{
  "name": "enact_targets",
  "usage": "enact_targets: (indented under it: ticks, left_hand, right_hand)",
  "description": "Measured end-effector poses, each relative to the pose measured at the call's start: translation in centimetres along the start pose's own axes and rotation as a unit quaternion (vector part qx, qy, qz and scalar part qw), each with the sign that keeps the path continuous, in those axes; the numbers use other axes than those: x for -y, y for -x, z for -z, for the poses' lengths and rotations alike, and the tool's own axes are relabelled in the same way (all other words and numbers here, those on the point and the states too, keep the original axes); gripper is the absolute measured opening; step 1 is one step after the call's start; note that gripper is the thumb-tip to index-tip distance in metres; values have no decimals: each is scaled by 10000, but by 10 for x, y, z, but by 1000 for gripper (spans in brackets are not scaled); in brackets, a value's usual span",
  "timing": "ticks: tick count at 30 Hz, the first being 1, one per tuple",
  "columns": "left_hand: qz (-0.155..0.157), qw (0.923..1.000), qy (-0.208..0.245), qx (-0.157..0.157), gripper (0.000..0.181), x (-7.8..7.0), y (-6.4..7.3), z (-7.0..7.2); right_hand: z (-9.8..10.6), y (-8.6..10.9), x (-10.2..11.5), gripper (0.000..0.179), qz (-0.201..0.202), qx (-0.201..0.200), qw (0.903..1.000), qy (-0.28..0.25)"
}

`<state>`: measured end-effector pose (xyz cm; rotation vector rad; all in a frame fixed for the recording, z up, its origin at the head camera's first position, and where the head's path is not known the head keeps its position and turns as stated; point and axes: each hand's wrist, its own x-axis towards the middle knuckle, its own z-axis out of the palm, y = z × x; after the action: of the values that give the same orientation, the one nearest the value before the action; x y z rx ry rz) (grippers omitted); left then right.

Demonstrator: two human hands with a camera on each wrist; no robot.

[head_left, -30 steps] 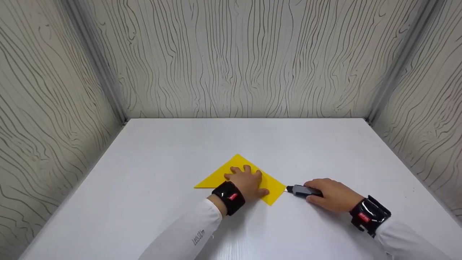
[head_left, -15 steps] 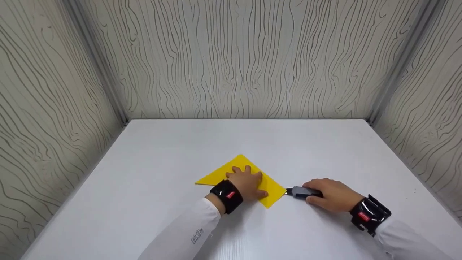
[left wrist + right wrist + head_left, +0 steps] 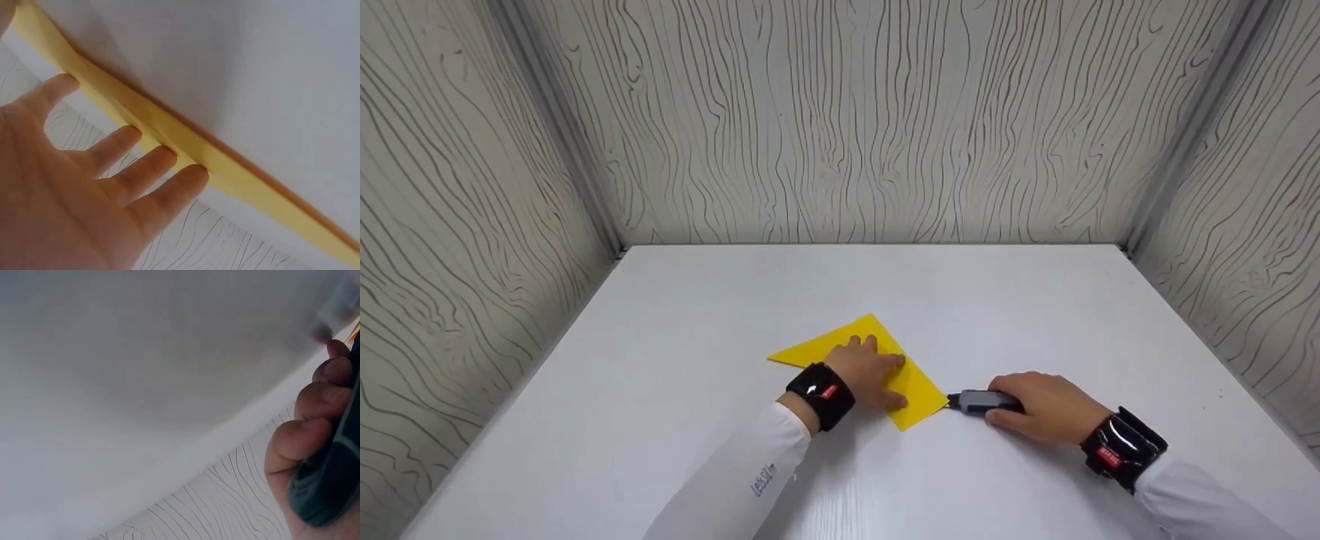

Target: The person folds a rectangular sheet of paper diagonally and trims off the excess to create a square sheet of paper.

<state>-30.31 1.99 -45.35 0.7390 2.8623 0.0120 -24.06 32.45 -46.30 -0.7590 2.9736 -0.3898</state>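
Note:
A folded piece of yellow paper (image 3: 915, 386) lies on the white table, its layers seen edge-on in the left wrist view. My left hand (image 3: 864, 373) presses on it with spread fingers; in the left wrist view the fingertips (image 3: 194, 171) touch its surface. My right hand (image 3: 1046, 405) grips a grey and black utility knife (image 3: 979, 402), whose tip end meets the right corner of the paper. The blade is mostly hidden at that corner. The black end of the knife handle (image 3: 326, 484) shows inside the curled fingers in the right wrist view.
The white tabletop (image 3: 697, 300) reaches back to a wood-grain patterned wall (image 3: 840, 135). Similar panels stand at left and right, with grey posts in the corners. Black bands (image 3: 821, 395) wrap both wrists.
The yellow paper has turned clockwise under my left hand, its left corner moving away from me and its front corner moving left. My right hand and the knife have shifted slightly left.

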Motion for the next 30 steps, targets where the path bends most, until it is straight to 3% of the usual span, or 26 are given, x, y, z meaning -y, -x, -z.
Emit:
enact_targets:
  ticks: [9, 20, 30]
  left_hand:
    - [-100, 9992, -281, -265, 63, -4, -11, -13]
    - [-273, 9996, 95, -56, 62, 5, -9, -7]
    - [-327, 9995, 26, 15, 64, 2, -7, 0]
  right_hand:
    - [-3, 1, -4, 37, 231, -86, 9996, 165]
    - [-4, -7, 4, 33, 143, 154, 9997, -84]
    - [-5, -6, 13, 29, -1, 273, 9994, -233]
